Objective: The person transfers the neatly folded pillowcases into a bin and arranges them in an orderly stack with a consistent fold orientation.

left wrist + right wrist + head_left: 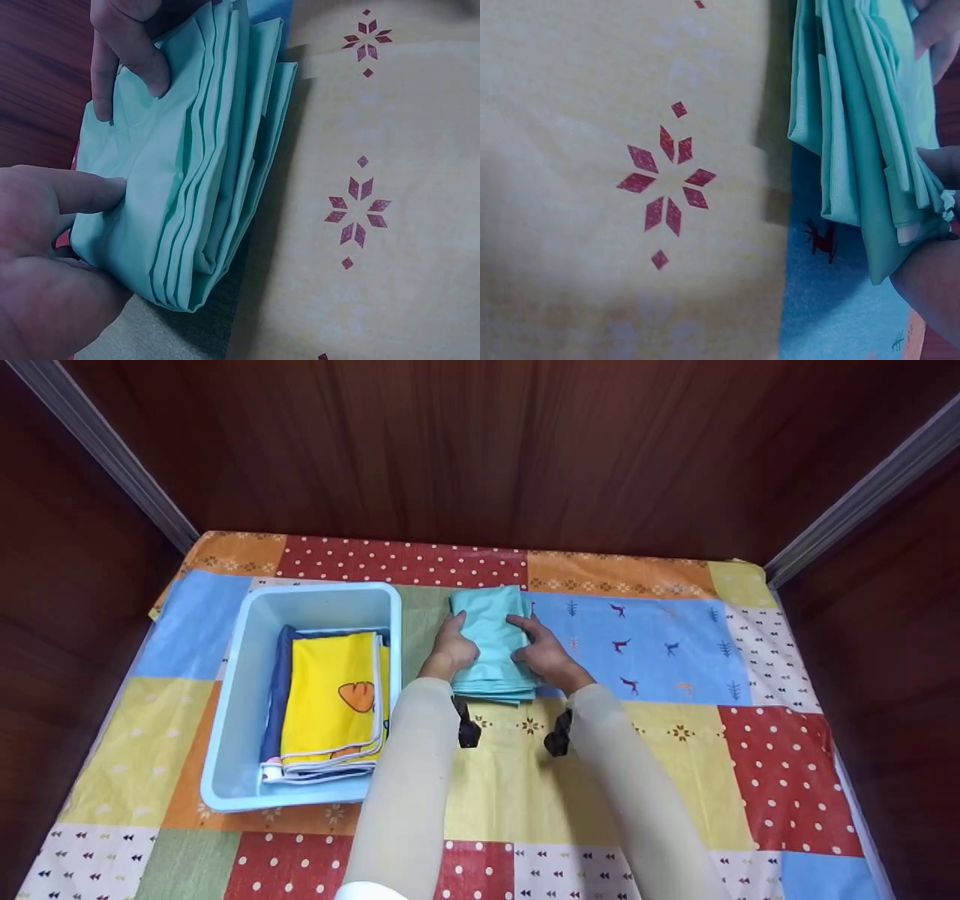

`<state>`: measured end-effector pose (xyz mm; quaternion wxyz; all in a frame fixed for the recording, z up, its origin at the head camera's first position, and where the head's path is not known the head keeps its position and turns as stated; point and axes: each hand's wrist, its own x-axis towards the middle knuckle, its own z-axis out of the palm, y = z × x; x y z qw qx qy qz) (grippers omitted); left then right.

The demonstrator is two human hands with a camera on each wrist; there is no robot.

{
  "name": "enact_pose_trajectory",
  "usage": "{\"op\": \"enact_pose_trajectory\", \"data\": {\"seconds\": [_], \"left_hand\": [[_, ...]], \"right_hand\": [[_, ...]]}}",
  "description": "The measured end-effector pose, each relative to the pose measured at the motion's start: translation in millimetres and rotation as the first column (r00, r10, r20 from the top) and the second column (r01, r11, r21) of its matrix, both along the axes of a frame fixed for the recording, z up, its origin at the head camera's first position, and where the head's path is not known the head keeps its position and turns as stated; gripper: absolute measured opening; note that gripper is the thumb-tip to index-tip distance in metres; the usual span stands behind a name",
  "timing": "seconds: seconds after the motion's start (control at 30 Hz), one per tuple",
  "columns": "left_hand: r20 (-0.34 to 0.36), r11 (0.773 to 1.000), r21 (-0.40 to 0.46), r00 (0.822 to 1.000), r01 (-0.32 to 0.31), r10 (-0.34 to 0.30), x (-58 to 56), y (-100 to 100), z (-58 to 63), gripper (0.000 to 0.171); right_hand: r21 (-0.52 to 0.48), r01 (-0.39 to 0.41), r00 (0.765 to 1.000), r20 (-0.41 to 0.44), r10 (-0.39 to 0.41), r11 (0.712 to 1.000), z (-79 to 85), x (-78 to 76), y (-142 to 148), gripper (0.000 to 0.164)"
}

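A turquoise cloth (491,637), folded into a thick, many-layered rectangle, lies between both hands near the middle of the patchwork cover. My left hand (452,649) grips its left side, the thumb on the top layer and the other fingers along the edge. On the opposite side my right hand (547,656) holds it, thumb and a finger over the top. In the left wrist view the stacked folds of the turquoise cloth (180,172) face the near side. The right wrist view shows the right hand (934,277) around a lower corner, partly out of frame.
Left of the hands stands a light blue bin (225,720) holding folded cloths, a yellow one (322,682) with an orange print on top and a dark blue one (279,690) beneath. The patchwork cover (660,780) spreads under everything. Dark wood panels (480,450) enclose the back and sides.
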<state>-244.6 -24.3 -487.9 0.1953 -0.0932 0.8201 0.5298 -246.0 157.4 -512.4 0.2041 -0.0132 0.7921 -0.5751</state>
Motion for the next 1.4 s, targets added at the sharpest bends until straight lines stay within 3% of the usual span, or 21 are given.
{"op": "enact_pose_trajectory", "data": {"seconds": [0.37, 0.7, 1.03, 1.4], "left_hand": [[0.033, 0.996, 0.084, 0.999, -0.017, 0.014, -0.5, 2, 17.9, 0.080], [0.004, 0.994, 0.113, 1.000, -0.006, 0.005, -1.1, 4, 31.7, 0.080], [-0.024, 0.991, 0.132, 1.000, 0.007, -0.004, 2.1, 6, 40.3, 0.080], [-0.048, 0.973, 0.233, 0.999, -0.002, 0.014, 5.9, 5, 44.6, 0.079]], "right_hand": [[0.007, 0.011, 1.000, -0.005, -0.011, 1.000, 11.6, -2.8, 7, 0.076], [0.008, 0.006, 0.998, -0.062, -0.005, 1.000, 25.1, -3.7, 16, 0.072], [-0.024, 0.001, 0.998, -0.059, -0.003, 1.000, 38.0, -2.0, 24, 0.071], [-0.188, 0.043, 0.999, 0.030, -0.038, 0.981, 49.8, 0.7, 33, 0.071]]}}
